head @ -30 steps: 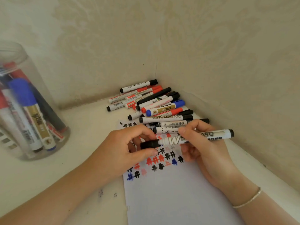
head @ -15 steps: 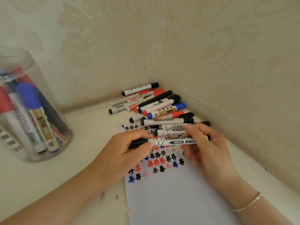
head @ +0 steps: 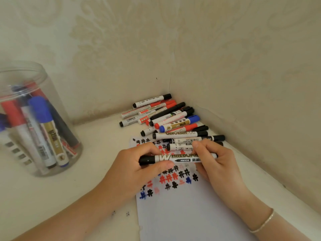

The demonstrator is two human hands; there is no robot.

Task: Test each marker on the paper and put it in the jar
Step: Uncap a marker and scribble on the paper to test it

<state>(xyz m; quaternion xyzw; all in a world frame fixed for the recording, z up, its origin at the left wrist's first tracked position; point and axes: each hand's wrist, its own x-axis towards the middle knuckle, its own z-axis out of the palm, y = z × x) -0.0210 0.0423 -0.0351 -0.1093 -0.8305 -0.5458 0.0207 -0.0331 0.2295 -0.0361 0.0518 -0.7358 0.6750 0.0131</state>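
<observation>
While held level at frame ctr over scribbled white paper sheet (head: 182,214), black-capped white whiteboard marker (head: 177,159): left hand (head: 137,169) pinches cap, right hand (head: 215,162) grips barrel. Clear plastic jar (head: 34,119) w/ markers, mid-left.

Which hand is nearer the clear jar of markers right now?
Left. The left hand pinches the black cap end of the marker, jar-side; the right hand holds the barrel farther from the jar.

One head-worn camera looks forward and down, close above the hands (head: 175,169), facing the corner where the white surface (head: 97,146) meets two walls.
</observation>
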